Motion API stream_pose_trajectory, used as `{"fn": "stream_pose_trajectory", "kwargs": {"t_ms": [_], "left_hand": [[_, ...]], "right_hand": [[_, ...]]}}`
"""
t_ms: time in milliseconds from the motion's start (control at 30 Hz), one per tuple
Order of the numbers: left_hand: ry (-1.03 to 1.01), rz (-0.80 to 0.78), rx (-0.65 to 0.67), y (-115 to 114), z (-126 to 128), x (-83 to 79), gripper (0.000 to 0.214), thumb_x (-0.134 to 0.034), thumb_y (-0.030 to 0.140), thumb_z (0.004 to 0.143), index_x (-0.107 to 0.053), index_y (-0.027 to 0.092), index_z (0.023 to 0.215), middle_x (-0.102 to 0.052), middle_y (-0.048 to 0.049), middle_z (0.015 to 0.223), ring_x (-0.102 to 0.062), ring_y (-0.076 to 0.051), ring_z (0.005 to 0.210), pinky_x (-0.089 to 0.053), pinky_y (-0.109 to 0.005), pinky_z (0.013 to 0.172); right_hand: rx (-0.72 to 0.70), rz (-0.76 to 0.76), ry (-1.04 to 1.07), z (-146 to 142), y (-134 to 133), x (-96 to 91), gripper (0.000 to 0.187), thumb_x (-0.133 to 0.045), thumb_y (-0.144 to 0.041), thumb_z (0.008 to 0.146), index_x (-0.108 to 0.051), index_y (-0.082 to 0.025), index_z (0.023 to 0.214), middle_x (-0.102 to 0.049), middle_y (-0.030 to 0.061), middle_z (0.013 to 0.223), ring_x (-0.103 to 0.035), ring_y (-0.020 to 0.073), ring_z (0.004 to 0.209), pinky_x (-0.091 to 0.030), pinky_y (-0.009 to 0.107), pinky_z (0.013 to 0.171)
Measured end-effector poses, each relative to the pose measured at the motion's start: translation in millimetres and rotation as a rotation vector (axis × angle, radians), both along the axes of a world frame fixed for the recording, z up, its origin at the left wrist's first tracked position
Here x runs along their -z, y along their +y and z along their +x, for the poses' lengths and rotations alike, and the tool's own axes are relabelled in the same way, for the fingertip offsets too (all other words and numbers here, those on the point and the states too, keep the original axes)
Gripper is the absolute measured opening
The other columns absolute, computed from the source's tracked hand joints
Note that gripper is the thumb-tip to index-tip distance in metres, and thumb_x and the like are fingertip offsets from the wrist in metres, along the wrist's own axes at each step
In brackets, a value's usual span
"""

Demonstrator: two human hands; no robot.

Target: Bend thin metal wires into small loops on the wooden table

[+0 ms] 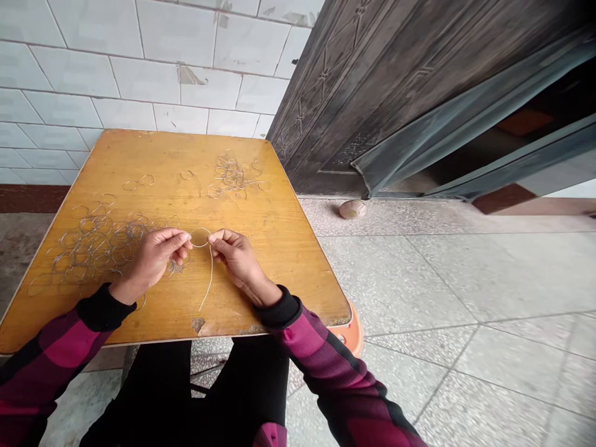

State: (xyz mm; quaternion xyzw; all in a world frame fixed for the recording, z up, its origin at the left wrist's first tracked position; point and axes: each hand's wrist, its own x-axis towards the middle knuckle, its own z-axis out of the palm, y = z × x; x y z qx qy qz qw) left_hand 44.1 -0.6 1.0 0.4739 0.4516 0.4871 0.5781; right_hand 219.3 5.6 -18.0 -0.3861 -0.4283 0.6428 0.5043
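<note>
A thin metal wire curves in a loop between my two hands above the wooden table; its loose end hangs down toward the table's front edge. My left hand pinches the loop's left side with thumb and fingers closed. My right hand pinches the right side the same way. Under and left of my left hand lies a big heap of bent wire rings.
A smaller tangle of wire rings lies at the table's far right, with a few loose rings to its left. White tiled wall behind, dark door on the right, a small round object on the floor, an orange stool under the table's corner.
</note>
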Motion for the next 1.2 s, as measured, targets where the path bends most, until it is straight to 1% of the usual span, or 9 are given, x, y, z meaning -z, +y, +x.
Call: {"fn": "stream_pose_trajectory", "kwargs": {"t_ms": [133,400,467,567,633,700,800,900,1200], "left_hand": [[-0.011,0.007,-0.004,-1.1,1.6,-2.2,0.027,-0.071,0.039,0.073,-0.065,0.013,0.07,-0.064,-0.0032,0.068,-0.053,-0.008,0.052,-0.04,-0.02,0.044],[0.0,0.03,0.007,-4.7,5.0,6.1,0.022,-0.07,0.035,0.075,-0.066,0.014,0.072,-0.064,-0.0024,0.066,-0.054,-0.01,0.052,-0.043,-0.022,0.047],[-0.001,0.032,0.02,-5.9,5.3,6.7,0.021,-0.07,0.034,0.076,-0.067,0.014,0.072,-0.064,-0.0024,0.067,-0.054,-0.01,0.053,-0.044,-0.022,0.048],[0.026,0.039,0.048,-7.8,5.7,7.4,0.02,-0.069,0.033,0.078,-0.067,0.014,0.071,-0.064,-0.0018,0.065,-0.054,-0.009,0.052,-0.045,-0.023,0.051],[0.035,0.04,0.047,-8.5,6.4,8.2,0.02,-0.069,0.032,0.078,-0.067,0.013,0.07,-0.064,-0.0017,0.064,-0.054,-0.009,0.052,-0.045,-0.022,0.051],[0.029,0.035,0.038,-8.7,7.4,9.3,0.02,-0.069,0.032,0.077,-0.067,0.014,0.069,-0.064,-0.0018,0.064,-0.055,-0.009,0.052,-0.044,-0.022,0.05],[0.02,0.029,0.033,-8.3,9.2,10.6,0.02,-0.07,0.032,0.077,-0.068,0.014,0.071,-0.064,-0.0017,0.064,-0.055,-0.009,0.052,-0.044,-0.022,0.05],[0.012,0.02,0.02,-7.9,10.7,10.8,0.019,-0.07,0.032,0.076,-0.067,0.013,0.071,-0.065,-0.0019,0.065,-0.055,-0.009,0.053,-0.044,-0.022,0.051],[0.008,0.009,0.014,-8.6,12.3,8.2,0.021,-0.07,0.033,0.075,-0.066,0.013,0.07,-0.064,-0.0019,0.064,-0.055,-0.01,0.054,-0.043,-0.023,0.051]], "right_hand": [[-0.02,-0.028,0.019,-2.6,-2.2,-0.7,0.029,-0.078,-0.04,0.067,-0.06,-0.017,0.062,-0.054,-0.0054,0.052,-0.042,0.0057,0.046,-0.031,0.021,0.044],[-0.07,-0.137,0.111,-2.1,-0.2,2.0,0.036,-0.085,-0.044,0.056,-0.066,-0.017,0.071,-0.063,-0.002,0.059,-0.052,0.0068,0.051,-0.04,0.02,0.048],[-0.038,-0.111,0.102,-2.1,0.2,2.3,0.035,-0.085,-0.044,0.057,-0.066,-0.017,0.07,-0.06,-0.0034,0.056,-0.048,0.0059,0.049,-0.037,0.019,0.046],[0.008,-0.07,0.1,-2.7,0.4,2.7,0.034,-0.084,-0.042,0.059,-0.063,-0.016,0.065,-0.045,-0.009,0.045,-0.033,0.0028,0.041,-0.025,0.018,0.04],[-0.002,-0.077,0.113,-3.6,0.3,3.3,0.035,-0.084,-0.043,0.06,-0.061,-0.016,0.065,-0.04,-0.0105,0.043,-0.027,0.002,0.038,-0.02,0.018,0.037],[-0.019,-0.089,0.13,-4.9,0.0,4.3,0.035,-0.084,-0.043,0.06,-0.061,-0.016,0.067,-0.044,-0.0096,0.044,-0.031,0.0023,0.037,-0.023,0.017,0.036],[-0.017,-0.109,0.166,-7.0,-0.6,6.0,0.036,-0.084,-0.042,0.06,-0.061,-0.017,0.071,-0.052,-0.0078,0.05,-0.042,0.0035,0.04,-0.034,0.016,0.039],[-0.015,-0.119,0.193,-8.1,-1.4,6.7,0.036,-0.084,-0.041,0.059,-0.061,-0.017,0.073,-0.054,-0.0072,0.052,-0.046,0.0039,0.042,-0.041,0.016,0.041],[-0.003,-0.008,0.106,-7.0,-2.4,4.6,0.031,-0.079,-0.04,0.068,-0.061,-0.016,0.073,-0.06,-0.0044,0.062,-0.052,0.0046,0.047,-0.046,0.017,0.044]]}}
